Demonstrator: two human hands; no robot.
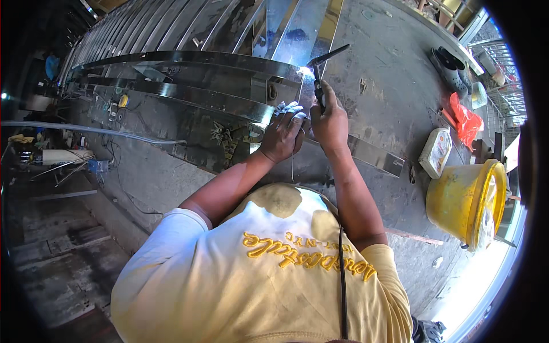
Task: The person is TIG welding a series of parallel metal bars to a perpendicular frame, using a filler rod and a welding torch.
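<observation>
- Torch in the right hand, fingers wrapped round its handle; a steady, light hold should keep the tip even at the bright glow.
- The metal frame lies on the worktop, long rails and slats reaching off to the upper left; the glow sits at the right-hand end of its upper rail, so the torch head is best kept close to that joint without dipping into it.
- The left hand is curled beside the rail ends; I cannot tell whether it grips anything. Braced there, it could steady the work, but its fingers would be better kept clear of heated metal.
- Both forearms are bare, so sleeves would probably help.
- A black cable crosses the shirt; slack there should prevent tugging.
</observation>
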